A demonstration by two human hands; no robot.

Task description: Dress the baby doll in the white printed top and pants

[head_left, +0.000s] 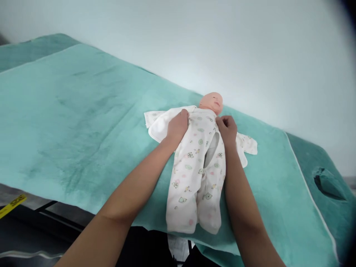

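At centre frame, our left hand (178,125) and right hand (228,130) each pinch the pants' (186,174) upper edge, seemingly keeping them spread up to the doll's (210,102) neck.

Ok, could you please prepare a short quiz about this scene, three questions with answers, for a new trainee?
1. Multiple choice: What colour is the cover under the doll? a) red b) blue-green c) yellow
2. True or false: The left hand and right hand are at opposite sides of the printed trousers.
3. Short answer: Which is nearer the wall, the doll's head or the trousers' lower ends?

Key: 1. b; 2. true; 3. the doll's head
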